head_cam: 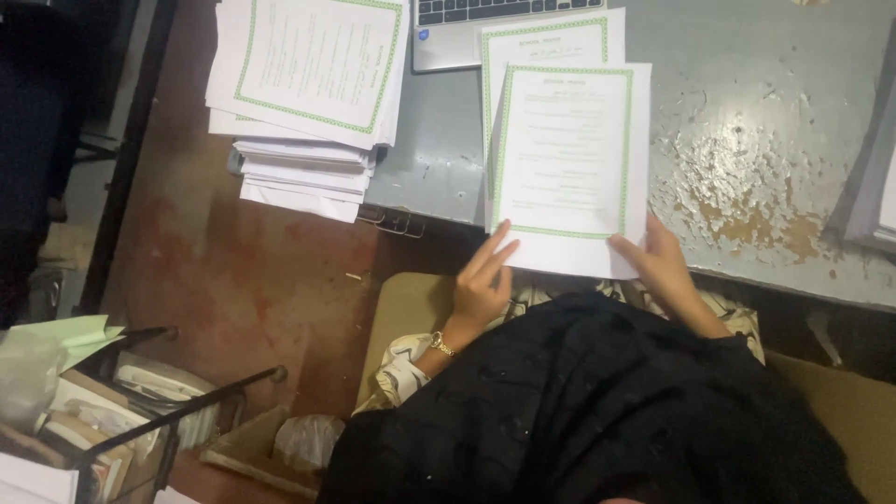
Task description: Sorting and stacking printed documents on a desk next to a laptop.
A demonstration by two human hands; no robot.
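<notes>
Holding the lower edge of a white sheet with a green border [569, 159], both hands sit at the near side of the grey worktop [747, 112]. The left hand [481, 285] has its grip mostly open: the fingers are stretched long and lie flat against the bottom left corner of the sheet, and whether the thumb pinches from below I cannot tell. The right hand [663, 261] takes the bottom right corner, with the fingers on top of the paper and partly closed around the edge. A thin bracelet [441, 345] is on the left wrist. The sheet lies on the worktop and its lower part hangs a little over the edge, above the person's lap in dark cloth. Just under it, shifted up and to the left, a second sheet [541, 42] of the same kind shows. Behind these is the front of a laptop [457, 33]. Further left, a thick stack of similar papers [308, 93] hangs over the corner of the worktop. The paint of the worktop is peeled on the right.
</notes>
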